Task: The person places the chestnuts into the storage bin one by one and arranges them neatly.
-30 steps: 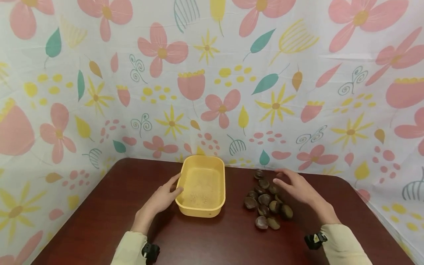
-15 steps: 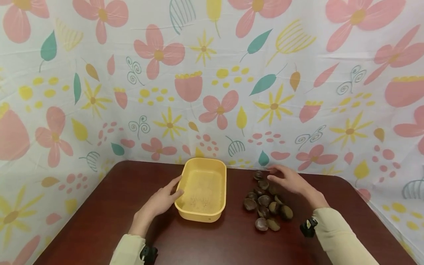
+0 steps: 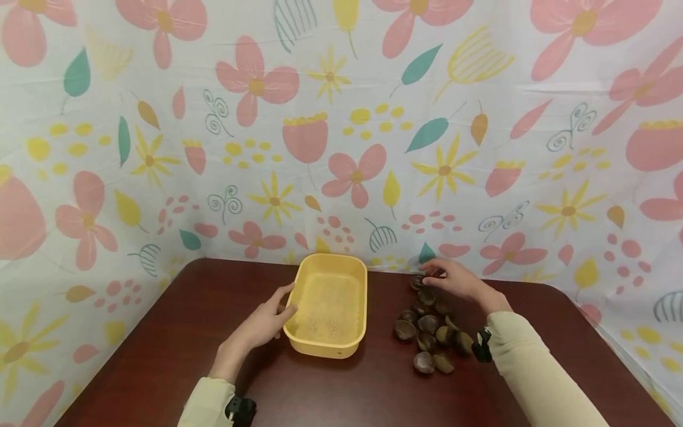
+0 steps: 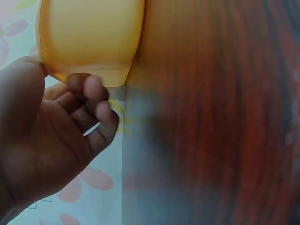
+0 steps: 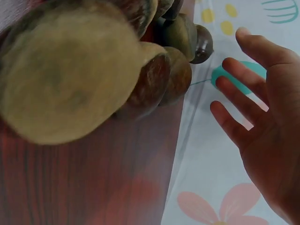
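My left hand (image 3: 261,320) grips the left rim of a yellow plastic basin (image 3: 326,350), thumb over the edge and fingers along the outside. The left wrist view shows the fingers curled at the wall of the basin (image 4: 93,28). To the right lies a loose group of brown chestnuts (image 3: 428,323), some with their matte tan bases showing. At the far end of this group my right hand (image 3: 459,280) reaches over the farthest chestnut (image 3: 416,283), thumb and fingers apart. In the right wrist view its fingers are extended beside the chestnuts (image 5: 176,77) with nothing between them.
The basin and chestnuts stand on a dark red-brown wooden table (image 3: 341,397). A white cloth (image 3: 341,225) with printed flowers hangs right behind the table's far edge and along its sides. A dark wrist camera (image 3: 482,345) overlaps the rightmost chestnuts.
My right hand has moved left and forward, from the right side of the chestnuts to the farthest one. The left hand still holds the basin, which looks nearly unmoved.
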Tool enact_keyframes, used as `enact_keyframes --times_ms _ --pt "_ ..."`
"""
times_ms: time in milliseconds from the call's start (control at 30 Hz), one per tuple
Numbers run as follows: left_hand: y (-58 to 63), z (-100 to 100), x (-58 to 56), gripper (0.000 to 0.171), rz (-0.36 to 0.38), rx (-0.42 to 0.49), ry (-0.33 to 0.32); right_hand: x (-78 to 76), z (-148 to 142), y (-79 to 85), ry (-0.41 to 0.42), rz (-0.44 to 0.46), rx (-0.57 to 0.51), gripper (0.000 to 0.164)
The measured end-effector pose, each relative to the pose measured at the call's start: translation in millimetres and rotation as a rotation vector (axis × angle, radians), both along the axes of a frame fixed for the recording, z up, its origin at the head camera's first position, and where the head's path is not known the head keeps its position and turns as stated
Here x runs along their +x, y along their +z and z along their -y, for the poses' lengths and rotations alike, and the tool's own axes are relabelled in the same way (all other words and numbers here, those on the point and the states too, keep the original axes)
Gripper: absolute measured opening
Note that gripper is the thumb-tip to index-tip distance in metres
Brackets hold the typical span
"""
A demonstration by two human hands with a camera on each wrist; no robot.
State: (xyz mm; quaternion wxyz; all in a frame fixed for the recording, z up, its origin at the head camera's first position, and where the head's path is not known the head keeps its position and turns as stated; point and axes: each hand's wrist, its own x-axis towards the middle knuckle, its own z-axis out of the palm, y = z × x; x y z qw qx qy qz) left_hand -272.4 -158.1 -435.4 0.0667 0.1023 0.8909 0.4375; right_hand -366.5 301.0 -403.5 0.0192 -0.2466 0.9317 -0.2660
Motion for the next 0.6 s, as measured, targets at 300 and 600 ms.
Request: enact_keyframes --times_ms 300,600 --pt "-3.3 -2 -3.8 0.057 -0.042 0.035 0.003 -16.3 -1 -4.0 0.101 0.06 -0.055 0.035" --pt "-2.5 -2 -3.8 0.058 -0.029 0.034 0.012 -26.8 -2 -10.4 0.121 0.164 -0.064 0.04"
